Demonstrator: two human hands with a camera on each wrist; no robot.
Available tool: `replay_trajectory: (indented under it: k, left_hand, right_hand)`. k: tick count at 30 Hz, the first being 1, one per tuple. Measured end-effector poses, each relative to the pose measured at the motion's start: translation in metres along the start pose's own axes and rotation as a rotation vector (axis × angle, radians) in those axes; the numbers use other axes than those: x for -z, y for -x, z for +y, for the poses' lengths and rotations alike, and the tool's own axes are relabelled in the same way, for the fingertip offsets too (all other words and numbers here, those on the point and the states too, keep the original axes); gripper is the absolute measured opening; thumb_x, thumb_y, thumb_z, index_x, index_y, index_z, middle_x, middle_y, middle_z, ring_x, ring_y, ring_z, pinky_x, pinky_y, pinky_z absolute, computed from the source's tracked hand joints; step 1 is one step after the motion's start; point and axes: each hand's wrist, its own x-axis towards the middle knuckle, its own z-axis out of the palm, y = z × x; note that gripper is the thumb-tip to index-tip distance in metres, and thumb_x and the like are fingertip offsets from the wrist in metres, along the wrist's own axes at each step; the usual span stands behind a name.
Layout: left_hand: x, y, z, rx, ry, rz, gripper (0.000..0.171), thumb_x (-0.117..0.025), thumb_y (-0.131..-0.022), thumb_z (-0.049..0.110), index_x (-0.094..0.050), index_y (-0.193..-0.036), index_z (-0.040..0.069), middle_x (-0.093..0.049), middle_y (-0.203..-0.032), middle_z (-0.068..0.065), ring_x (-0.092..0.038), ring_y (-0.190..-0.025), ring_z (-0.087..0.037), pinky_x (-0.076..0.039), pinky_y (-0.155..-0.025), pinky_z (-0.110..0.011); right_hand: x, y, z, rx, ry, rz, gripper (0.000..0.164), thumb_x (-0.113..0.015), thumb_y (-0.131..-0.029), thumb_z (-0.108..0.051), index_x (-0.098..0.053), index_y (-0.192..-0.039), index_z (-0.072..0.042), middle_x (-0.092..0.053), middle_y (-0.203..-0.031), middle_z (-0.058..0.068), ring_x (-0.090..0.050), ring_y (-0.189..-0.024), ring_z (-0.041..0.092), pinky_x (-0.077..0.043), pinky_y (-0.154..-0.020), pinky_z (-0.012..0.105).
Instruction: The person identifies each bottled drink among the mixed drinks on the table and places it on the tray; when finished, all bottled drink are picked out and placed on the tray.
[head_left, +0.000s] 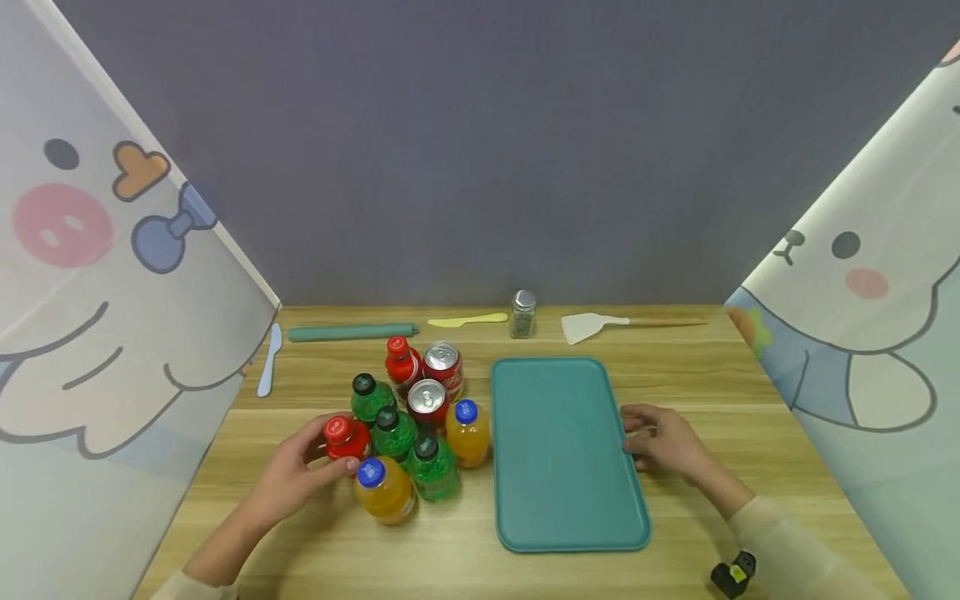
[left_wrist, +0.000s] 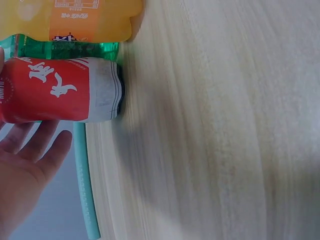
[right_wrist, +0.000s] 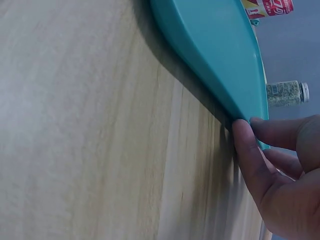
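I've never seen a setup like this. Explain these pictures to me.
There is no machine here: a person works with bare hands. The wide picture comes from a camera on the head, looking forward and down. The other two come from cameras on the wrists, so they look turned sideways.

On the wooden table stand green bottles, orange bottles, red cans and another red-capped bottle. Behind them are knives, a spatula and a shaker.

The left hand has its thumb and fingers around a red bottle; how firmly, I cannot tell. The right hand pinches the edge of a teal tray.
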Motion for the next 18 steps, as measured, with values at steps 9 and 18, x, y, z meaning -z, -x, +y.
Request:
replay_trajectory:
  k: [9, 18]
  left_hand:
    - [-0.0026, 0.0043, -0.0047, -0.003, 0.051, 0.040, 0.053, -0.083, -0.087, 0.014, -0.062, -0.136, 0.012, -0.070, -0.125, 0.001, -0.066, -0.108, 0.001, -0.059, -0.085, -0.023]
    - [-0.0022, 0.0037, -0.0049, -0.025, 0.011, 0.095, 0.054, -0.085, -0.084, 0.011, -0.065, -0.134, 0.012, -0.070, -0.125, 0.009, -0.065, -0.108, 0.005, -0.060, -0.081, -0.022]
  right_hand:
    - [-0.0051, 0.0018, 0.0049, -0.002, -0.008, 0.070, 0.057, -0.072, -0.088, 0.002, -0.053, -0.141, 0.011, -0.065, -0.120, 0.027, -0.071, -0.088, 0.025, -0.062, -0.058, 0.035]
    - [-0.0027, -0.0005, 0.0036, -0.018, -0.002, 0.082, 0.054, -0.070, -0.087, 0.004, -0.054, -0.139, 0.013, -0.064, -0.119, 0.028, -0.072, -0.086, 0.024, -0.062, -0.058, 0.035]
